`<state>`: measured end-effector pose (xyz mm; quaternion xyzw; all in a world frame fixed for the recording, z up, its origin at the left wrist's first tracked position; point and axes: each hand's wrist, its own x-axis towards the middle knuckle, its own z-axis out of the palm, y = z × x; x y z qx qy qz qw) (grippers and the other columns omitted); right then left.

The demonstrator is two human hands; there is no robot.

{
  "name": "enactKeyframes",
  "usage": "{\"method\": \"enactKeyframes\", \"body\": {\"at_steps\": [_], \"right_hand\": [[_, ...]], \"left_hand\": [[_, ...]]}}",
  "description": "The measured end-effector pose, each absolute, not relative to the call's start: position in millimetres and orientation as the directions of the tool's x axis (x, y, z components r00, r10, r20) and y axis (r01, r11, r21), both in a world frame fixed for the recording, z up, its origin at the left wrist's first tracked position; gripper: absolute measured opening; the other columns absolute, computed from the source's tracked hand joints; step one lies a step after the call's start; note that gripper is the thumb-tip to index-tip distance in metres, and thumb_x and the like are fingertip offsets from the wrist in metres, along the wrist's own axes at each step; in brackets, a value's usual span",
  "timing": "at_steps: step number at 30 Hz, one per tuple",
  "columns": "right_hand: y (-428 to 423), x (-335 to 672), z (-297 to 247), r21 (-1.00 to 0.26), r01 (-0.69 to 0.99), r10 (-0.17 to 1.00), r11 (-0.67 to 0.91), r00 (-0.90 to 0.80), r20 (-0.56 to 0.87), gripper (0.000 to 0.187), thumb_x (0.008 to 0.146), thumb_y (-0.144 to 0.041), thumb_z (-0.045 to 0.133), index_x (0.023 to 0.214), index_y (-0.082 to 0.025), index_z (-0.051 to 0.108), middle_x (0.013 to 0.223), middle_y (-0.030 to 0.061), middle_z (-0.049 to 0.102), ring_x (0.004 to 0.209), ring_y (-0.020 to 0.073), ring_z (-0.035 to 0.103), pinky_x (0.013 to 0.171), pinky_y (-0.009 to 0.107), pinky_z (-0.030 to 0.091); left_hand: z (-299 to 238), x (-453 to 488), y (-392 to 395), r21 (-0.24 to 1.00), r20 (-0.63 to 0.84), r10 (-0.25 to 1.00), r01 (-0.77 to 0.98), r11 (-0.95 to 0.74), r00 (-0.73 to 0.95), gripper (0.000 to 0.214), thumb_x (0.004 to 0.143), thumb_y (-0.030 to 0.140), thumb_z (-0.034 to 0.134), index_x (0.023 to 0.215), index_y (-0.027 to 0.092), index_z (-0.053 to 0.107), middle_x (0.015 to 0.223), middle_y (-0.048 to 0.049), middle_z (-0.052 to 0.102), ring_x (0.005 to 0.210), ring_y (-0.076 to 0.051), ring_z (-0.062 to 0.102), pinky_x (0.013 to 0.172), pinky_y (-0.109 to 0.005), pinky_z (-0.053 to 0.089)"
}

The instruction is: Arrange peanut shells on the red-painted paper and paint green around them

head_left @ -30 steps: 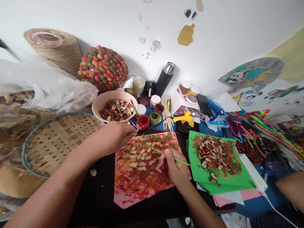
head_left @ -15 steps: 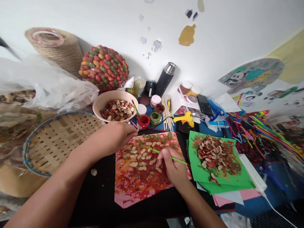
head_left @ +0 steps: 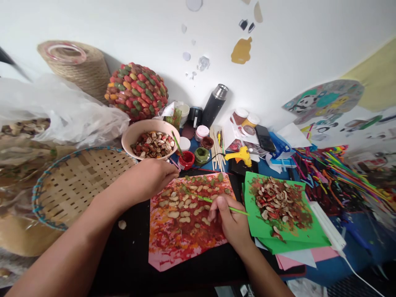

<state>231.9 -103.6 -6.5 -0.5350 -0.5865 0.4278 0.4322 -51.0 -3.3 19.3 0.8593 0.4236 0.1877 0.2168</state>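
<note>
My right hand (head_left: 230, 220) pinches a thin green paintbrush (head_left: 202, 197) whose tip rests among the peanut shells (head_left: 182, 208) laid on a red and orange painted sheet (head_left: 182, 225). Resting on the sheet's upper left corner, my left hand (head_left: 154, 175) has its fingers curled; what they hold, if anything, is hidden. Just beyond that hand stand a small red paint pot (head_left: 186, 159) and a green paint pot (head_left: 202, 154).
A bowl of painted shells (head_left: 150, 142) sits behind my left hand, and a woven tray (head_left: 77, 181) lies left. Green paper (head_left: 284, 231) covered with shells lies right. A yellow glue gun (head_left: 239, 156), a flask (head_left: 215, 106) and pipe cleaners (head_left: 340, 173) crowd the back.
The paintbrush tip has shifted slightly over the shells with small strokes of my right hand. My left hand has stayed in place.
</note>
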Motion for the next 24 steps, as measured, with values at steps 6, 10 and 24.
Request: {"method": "enactKeyframes", "body": {"at_steps": [6,10,24], "right_hand": [[-100.6,231.0,-9.3,-0.963,0.262,0.997,0.066,-0.048,0.055,0.054,0.112,-0.061,0.056,0.077,-0.021,0.069,0.057,0.0004,0.068,0.053,0.0169,0.067,0.057,0.027,0.052],[-95.3,224.9,-6.2,-0.96,0.272,0.996,0.072,-0.075,0.053,0.057,0.112,-0.063,0.055,0.077,-0.021,0.07,0.059,0.0011,0.069,0.053,0.017,0.066,0.058,0.027,0.053],[-98.2,223.0,-9.4,-0.979,0.199,0.997,0.051,-0.069,0.038,0.056,0.112,-0.062,0.057,0.076,-0.021,0.07,0.057,0.0,0.067,0.051,0.0161,0.067,0.055,0.027,0.053]], "left_hand": [[23.8,-50.7,-1.8,0.512,0.112,0.825,0.679,-0.526,0.554,0.029,0.105,0.033,0.055,0.093,0.025,0.081,0.093,-0.0047,0.085,0.079,-0.02,0.077,0.072,-0.026,0.05],[30.5,-55.5,-2.2,0.543,0.121,0.85,0.683,-0.489,0.513,0.034,0.107,0.038,0.052,0.1,0.024,0.082,0.095,-0.0026,0.086,0.078,-0.019,0.077,0.074,-0.027,0.051],[29.3,-50.8,-6.6,0.574,0.153,0.801,0.608,-0.549,0.579,0.033,0.106,0.035,0.052,0.094,0.026,0.081,0.087,-0.0032,0.083,0.073,-0.018,0.073,0.069,-0.025,0.05]]}}
